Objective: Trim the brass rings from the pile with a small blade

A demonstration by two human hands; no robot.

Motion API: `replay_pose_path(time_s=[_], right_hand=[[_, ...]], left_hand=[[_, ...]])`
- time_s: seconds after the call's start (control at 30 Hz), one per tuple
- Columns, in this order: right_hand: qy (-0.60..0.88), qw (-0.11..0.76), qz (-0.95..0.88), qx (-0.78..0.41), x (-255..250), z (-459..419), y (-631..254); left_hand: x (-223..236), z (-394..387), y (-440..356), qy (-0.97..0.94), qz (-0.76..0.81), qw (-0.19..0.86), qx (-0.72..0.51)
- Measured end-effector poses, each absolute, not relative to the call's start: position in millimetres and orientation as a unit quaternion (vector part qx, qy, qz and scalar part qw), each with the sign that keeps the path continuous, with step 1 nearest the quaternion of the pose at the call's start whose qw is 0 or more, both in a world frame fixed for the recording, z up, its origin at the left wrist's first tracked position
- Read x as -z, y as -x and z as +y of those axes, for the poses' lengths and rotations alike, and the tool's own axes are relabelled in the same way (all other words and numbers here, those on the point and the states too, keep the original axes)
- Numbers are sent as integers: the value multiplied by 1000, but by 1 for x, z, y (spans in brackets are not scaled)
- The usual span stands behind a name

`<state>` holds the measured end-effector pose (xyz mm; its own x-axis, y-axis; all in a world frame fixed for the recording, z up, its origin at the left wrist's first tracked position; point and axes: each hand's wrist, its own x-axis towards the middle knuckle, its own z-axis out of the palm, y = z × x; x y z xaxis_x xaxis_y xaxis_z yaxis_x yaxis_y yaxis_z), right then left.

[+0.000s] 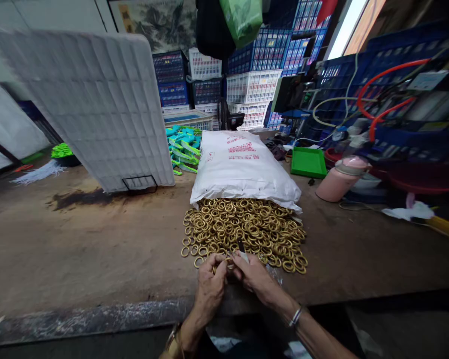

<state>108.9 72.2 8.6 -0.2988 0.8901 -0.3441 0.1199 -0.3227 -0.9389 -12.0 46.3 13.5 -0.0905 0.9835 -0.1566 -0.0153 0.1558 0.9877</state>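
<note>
A heap of gold-coloured rings [247, 227] spills from under a white sack [235, 164] with red print, which lies on the table. At the near edge of the heap, my left hand [210, 283] is closed in a pinch around one ring, mostly hidden by the fingers. My right hand [255, 275] almost touches it, closed around a small knife [241, 248] with a dark blade pointing away from me and a pale handle. Its fingertips meet the same ring, though the exact contact is hidden.
A tall padded white panel [108, 109] stands at left in a wire holder [139, 183]. Green and teal plastic pieces [183, 147] lie behind it. To the right are a green tray [309, 162], a pink bottle [340, 180] and orange tubing [374, 82]. Stacked crates [254, 87] line the back.
</note>
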Motion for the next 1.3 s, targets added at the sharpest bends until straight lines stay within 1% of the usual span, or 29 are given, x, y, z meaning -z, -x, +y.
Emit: replay_pose_path(time_s=[0.07,0.13,0.27,0.37,0.5,0.77,0.87,0.93,1.07,1.3], right_hand=[[498,301,-480,-656,-7,71,-109],[499,304,-488,-649,-5,72,-109],[516,326,-549,-571,-1,77,-111],[524,348,-593,-502,-1,80,-112],[537,342,-639,-433,-5,79,-111],[527,329,-662,-419,-7,73,-112],[535,305,-703,-356,-5,69,-114],[533,271,-733,-325,-2,66,-116],[520,204,-774,-296,2,58,-118],[524,163,-792,-265,3,53,-117]], left_hand=[[-12,46,12,-435,558,515,-484],[-12,45,12,-434,558,522,-478],[-16,43,11,-435,539,553,-464],[-14,42,11,-414,520,596,-451],[-6,39,13,-381,498,642,-440],[-7,30,13,-341,478,666,-460],[-9,28,13,-334,474,662,-475],[-10,27,13,-332,479,654,-483],[-12,27,12,-318,501,646,-480],[-12,25,10,-337,522,619,-480]])
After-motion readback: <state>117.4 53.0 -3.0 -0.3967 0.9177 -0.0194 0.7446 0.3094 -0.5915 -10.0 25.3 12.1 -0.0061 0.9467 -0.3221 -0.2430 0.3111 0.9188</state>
